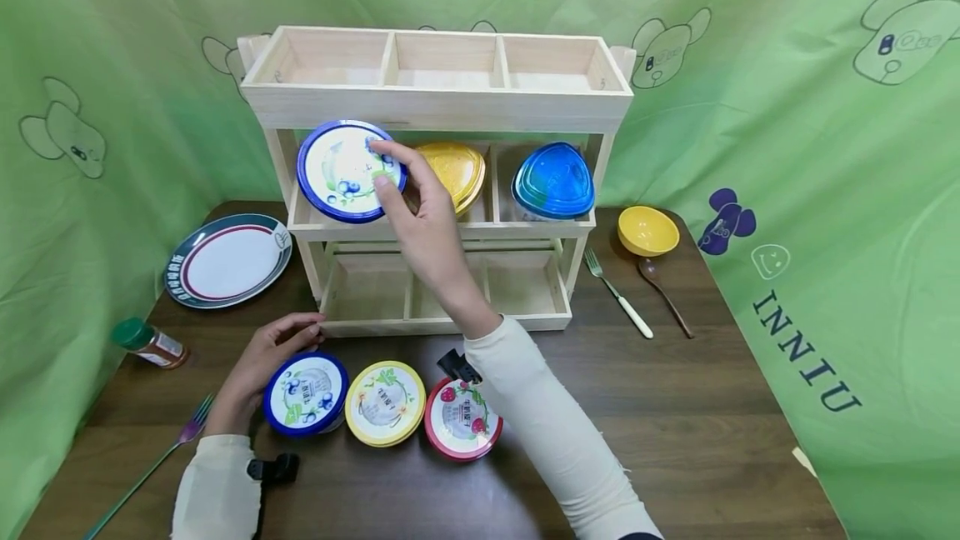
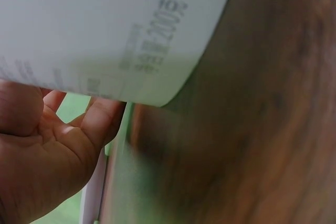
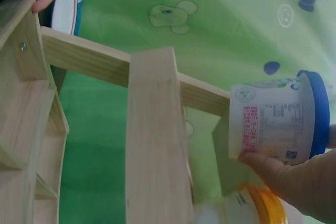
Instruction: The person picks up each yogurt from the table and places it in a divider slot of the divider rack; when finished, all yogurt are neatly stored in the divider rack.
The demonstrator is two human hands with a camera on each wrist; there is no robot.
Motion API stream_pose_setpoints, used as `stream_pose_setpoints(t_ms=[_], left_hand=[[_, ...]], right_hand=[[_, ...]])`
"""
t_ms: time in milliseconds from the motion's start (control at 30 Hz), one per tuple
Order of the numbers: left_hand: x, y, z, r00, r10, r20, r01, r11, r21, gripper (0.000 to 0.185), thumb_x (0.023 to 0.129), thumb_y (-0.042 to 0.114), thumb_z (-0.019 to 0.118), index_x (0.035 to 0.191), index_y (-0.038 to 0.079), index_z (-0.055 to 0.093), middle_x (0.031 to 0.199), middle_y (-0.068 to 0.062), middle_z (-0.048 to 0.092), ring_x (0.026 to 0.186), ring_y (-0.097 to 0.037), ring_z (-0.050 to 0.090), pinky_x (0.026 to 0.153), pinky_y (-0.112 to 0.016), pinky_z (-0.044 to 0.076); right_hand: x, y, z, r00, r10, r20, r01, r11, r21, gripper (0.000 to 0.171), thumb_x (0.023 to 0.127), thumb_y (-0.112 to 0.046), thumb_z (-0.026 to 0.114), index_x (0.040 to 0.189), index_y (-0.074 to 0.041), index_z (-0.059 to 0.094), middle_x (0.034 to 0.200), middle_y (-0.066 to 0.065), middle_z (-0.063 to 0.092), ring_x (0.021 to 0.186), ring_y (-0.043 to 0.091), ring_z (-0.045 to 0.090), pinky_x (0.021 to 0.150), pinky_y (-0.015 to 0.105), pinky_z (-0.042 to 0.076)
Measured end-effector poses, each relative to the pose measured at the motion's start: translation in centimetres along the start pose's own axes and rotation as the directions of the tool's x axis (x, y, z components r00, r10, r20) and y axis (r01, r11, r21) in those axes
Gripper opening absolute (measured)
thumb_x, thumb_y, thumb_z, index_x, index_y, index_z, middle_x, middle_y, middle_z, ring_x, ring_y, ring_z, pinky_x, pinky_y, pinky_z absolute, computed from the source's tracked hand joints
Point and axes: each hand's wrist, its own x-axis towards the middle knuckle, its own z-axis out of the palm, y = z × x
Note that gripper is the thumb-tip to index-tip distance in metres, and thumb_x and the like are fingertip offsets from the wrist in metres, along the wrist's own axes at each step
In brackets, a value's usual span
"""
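Observation:
My right hand [image 1: 438,244] holds a white tub with a blue blueberry-printed lid [image 1: 337,169] in front of the left compartment of the rack's middle shelf. Its thumb lies along the side of the tub [image 3: 270,124] in the right wrist view. At the lower left corner of the wooden rack [image 1: 450,327], the fingertips of my left hand [image 1: 255,369] touch the wood, fingers fairly straight. Close to that hand stands another blue-lidded tub [image 1: 306,394], its printed side filling much of the left wrist view. Yellow-lidded [image 1: 385,404] and red-lidded [image 1: 463,421] tubs stand beside it.
The middle shelf carries a yellow-lidded container [image 1: 457,173] and a blue-lidded one [image 1: 555,182]. A plate [image 1: 232,261], a green-capped spice jar [image 1: 150,342] and a fork [image 1: 161,457] lie left. To the right are another fork [image 1: 618,294], a spoon [image 1: 666,298] and a yellow bowl [image 1: 648,232].

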Motion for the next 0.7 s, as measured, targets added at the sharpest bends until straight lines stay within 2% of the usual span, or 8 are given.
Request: stream_pose_setpoints(t_ms=[167,367,567,700], left_hand=[[0.0,-0.1,-0.1,1.0,-0.013,0.0,0.013,1.0,0.022,0.041,0.114,0.018,0.059,0.149,-0.004,0.059,0.135,-0.013,0.068,0.108,-0.006,0.068,0.091,-0.022,0.058],[0.0,-0.1,-0.1,1.0,-0.007,-0.008,0.007,1.0,0.026,0.041,0.114,0.018,0.059,0.149,-0.004,0.059,0.134,-0.012,0.068,0.107,-0.005,0.068,0.09,-0.021,0.058],[0.0,0.0,0.0,1.0,-0.002,-0.01,0.002,1.0,0.02,0.041,0.114,0.018,0.06,0.149,-0.004,0.06,0.133,-0.008,0.069,0.107,-0.005,0.068,0.09,-0.021,0.058],[0.0,0.0,0.0,1.0,-0.018,-0.012,0.019,0.999,0.03,0.042,0.115,0.02,0.059,0.15,-0.003,0.06,0.132,-0.006,0.069,0.108,-0.006,0.068,0.091,-0.02,0.058]], right_hand=[[-0.1,1.3,1.0,1.0,0.012,-0.028,-0.013,1.0,-0.018,0.038,0.113,-0.006,0.055,0.151,-0.003,0.058,0.149,0.012,0.056,0.117,0.013,0.059,0.093,0.025,0.056],[0.0,2.9,1.7,0.999,-0.008,-0.041,0.007,0.999,-0.038,0.039,0.114,-0.009,0.055,0.152,-0.002,0.057,0.157,0.014,0.052,0.13,0.015,0.057,0.106,0.028,0.054],[0.3,3.6,2.0,0.999,-0.018,-0.051,0.013,0.995,-0.101,0.04,0.114,-0.011,0.055,0.153,-0.004,0.055,0.157,0.013,0.052,0.128,0.012,0.056,0.105,0.024,0.052],[0.6,3.8,2.3,0.999,-0.001,-0.05,-0.006,0.99,-0.144,0.04,0.114,-0.011,0.056,0.153,-0.003,0.055,0.159,0.015,0.051,0.133,0.014,0.056,0.108,0.024,0.051]])
